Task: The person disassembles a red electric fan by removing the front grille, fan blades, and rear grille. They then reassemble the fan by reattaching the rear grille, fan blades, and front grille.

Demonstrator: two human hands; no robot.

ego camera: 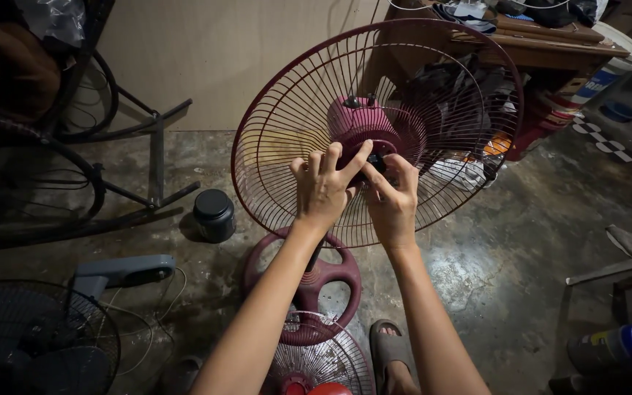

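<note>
Both arms reach straight out to the middle of the dark red fan guard (287, 124), which stands upright on its round red base (309, 281) on the floor. The left hand (323, 192) has its fingers bent and pressed on the small black nut (374, 161) at the hub, in front of the pink motor (360, 121). The right hand (393, 201) pinches that nut too, its grip closed on it, close beside the left.
</note>
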